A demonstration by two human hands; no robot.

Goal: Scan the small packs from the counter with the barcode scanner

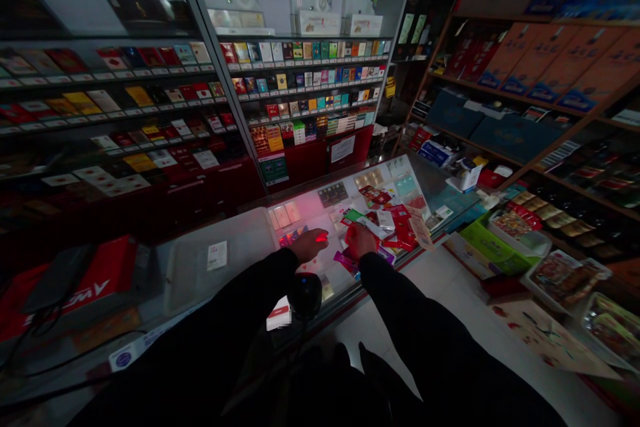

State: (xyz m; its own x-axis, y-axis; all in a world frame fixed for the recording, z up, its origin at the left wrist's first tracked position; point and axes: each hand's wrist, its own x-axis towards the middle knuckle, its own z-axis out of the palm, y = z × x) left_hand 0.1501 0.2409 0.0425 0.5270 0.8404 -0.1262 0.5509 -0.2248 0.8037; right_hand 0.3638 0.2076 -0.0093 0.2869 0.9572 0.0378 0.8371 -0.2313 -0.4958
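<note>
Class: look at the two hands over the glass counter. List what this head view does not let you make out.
- Left hand: what it holds; red glare hides it.
- Right hand: its fingers, turned away over the packs.
- Pack labels: too small and dim.
- Scanner: its base, lost in dark sleeves.
- Counter: left end cut off by shadow.
</note>
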